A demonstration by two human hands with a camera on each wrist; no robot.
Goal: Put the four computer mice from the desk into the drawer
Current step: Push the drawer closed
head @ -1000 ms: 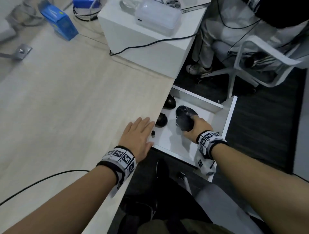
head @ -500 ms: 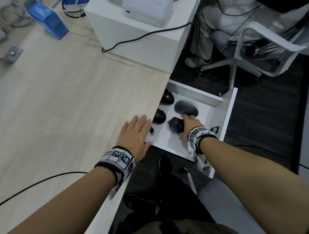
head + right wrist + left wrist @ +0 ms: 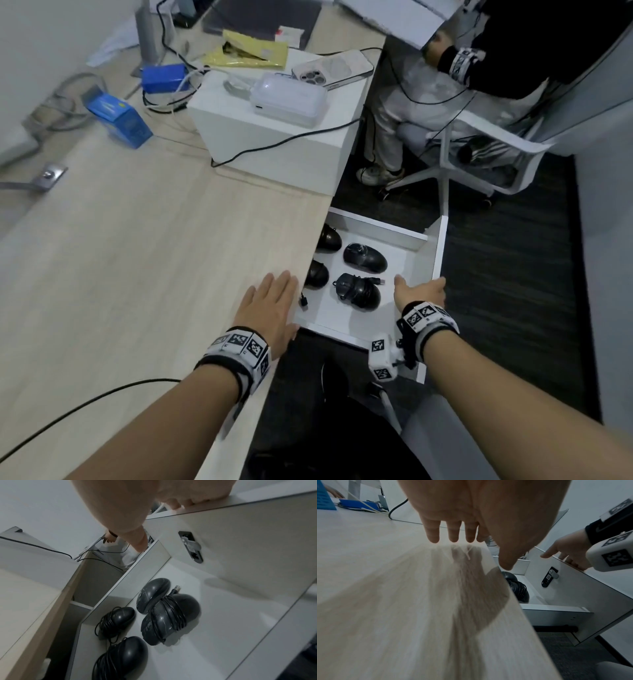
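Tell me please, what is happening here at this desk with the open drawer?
A person is putting computer mice away. Four black mice already lie inside the open white drawer, and none shows on the desk. The left hand rests flat on the desk edge. The right hand holds the top edge of the drawer front, with no mouse in it, perhaps ready to push it shut.

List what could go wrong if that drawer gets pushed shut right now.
1. The right hand grips the top edge of the drawer front; its fingers could be pinched against the desk edge as the drawer closes.
2. The nearest wired mouse has a loose USB plug sticking out; a hard push might slide the mice and snag it.
3. The left hand lies flat at the desk edge, with its thumb over the gap.
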